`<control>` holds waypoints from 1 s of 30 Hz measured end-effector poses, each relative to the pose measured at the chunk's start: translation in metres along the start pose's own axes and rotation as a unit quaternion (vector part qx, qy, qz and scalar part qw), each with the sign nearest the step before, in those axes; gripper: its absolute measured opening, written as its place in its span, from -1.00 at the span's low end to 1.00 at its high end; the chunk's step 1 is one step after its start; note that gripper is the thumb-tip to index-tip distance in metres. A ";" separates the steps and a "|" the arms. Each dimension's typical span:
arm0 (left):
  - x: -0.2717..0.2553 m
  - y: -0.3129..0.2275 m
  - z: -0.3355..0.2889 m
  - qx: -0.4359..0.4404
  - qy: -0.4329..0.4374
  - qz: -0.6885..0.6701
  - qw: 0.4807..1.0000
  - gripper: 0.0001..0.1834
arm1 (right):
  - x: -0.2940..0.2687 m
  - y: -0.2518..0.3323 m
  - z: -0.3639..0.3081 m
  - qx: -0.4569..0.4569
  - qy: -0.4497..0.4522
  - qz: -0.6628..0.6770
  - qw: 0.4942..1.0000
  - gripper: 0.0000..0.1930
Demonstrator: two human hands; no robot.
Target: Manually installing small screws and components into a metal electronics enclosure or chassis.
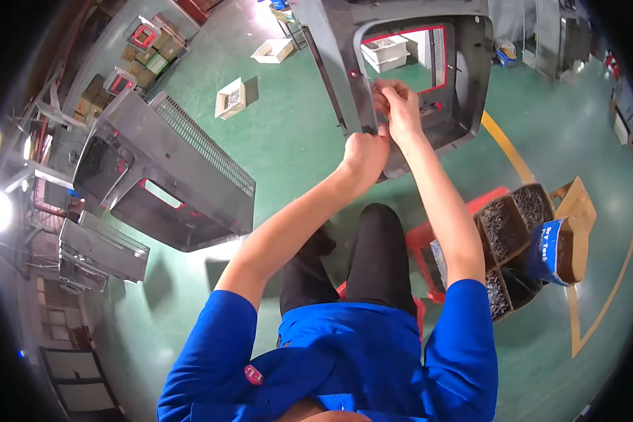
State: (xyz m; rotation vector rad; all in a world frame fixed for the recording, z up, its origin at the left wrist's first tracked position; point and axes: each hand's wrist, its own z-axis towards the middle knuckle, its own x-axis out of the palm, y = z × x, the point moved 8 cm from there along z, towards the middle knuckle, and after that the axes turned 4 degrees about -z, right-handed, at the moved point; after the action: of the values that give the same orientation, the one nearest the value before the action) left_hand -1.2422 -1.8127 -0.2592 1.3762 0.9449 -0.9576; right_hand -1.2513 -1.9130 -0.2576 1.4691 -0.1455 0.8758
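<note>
A large grey casing (337, 63) stands in front of me, with a rounded rectangular opening framed in part by a red edge. My left hand (366, 156) is closed on the lower near corner of its frame, thumb pointing up. Just above and to the right, my right hand (401, 107) is closed in a pinch at the inner side of the frame. Whatever sits between those fingertips is too small or hidden to make out. Small red spots show on the casing near both hands.
A second grey casing (190, 155) with a perforated strip hangs or stands at left. At right, partitioned cardboard boxes (503, 228) hold many small metal parts, beside a blue bag-like carton (547, 250). Red stool parts (422, 246) show near my legs. White trays (231, 98) lie on the green floor.
</note>
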 end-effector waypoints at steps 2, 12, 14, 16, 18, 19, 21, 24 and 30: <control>-0.004 0.004 -0.010 0.011 -0.004 0.018 1.000 -0.49 | 0.009 0.006 0.003 -0.014 0.028 -0.090 0.995 -0.91; -0.014 -0.003 -0.011 0.072 0.045 0.104 0.991 -0.60 | 0.005 0.042 0.082 -0.215 0.062 -0.130 0.966 -0.85; -0.014 -0.004 -0.009 0.090 0.048 0.107 0.989 -0.62 | -0.002 0.046 0.091 -0.228 0.016 -0.234 0.945 -0.86; -0.016 -0.003 -0.007 0.102 0.030 0.089 0.990 -0.64 | -0.005 0.053 0.095 -0.244 0.000 -0.318 0.916 -0.86; -0.015 -0.002 -0.008 0.106 -0.007 0.044 0.993 -0.65 | -0.008 0.066 0.080 -0.281 -0.052 -0.318 0.904 -0.94; -0.018 0.000 -0.007 0.116 -0.015 -0.044 0.992 -0.69 | -0.015 0.068 0.078 -0.269 -0.068 -0.298 0.913 -0.93; -0.022 -0.003 -0.005 0.140 -0.006 -0.089 0.986 -0.72 | -0.028 0.064 0.080 -0.259 -0.080 -0.203 0.941 -0.93; -0.024 -0.005 -0.003 0.150 0.011 -0.115 0.982 -0.74 | -0.028 0.073 0.072 -0.272 -0.083 -0.184 0.941 -0.92; -0.011 -0.003 0.001 0.167 -0.004 -0.090 0.982 -0.71 | 0.020 0.071 0.062 -0.353 -0.089 -0.354 0.862 -0.83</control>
State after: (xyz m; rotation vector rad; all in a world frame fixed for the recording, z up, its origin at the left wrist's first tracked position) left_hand -1.2485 -1.8135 -0.2497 1.5826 0.9420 -1.3041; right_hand -1.2534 -1.9700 -0.1802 0.7893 -0.0418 0.0436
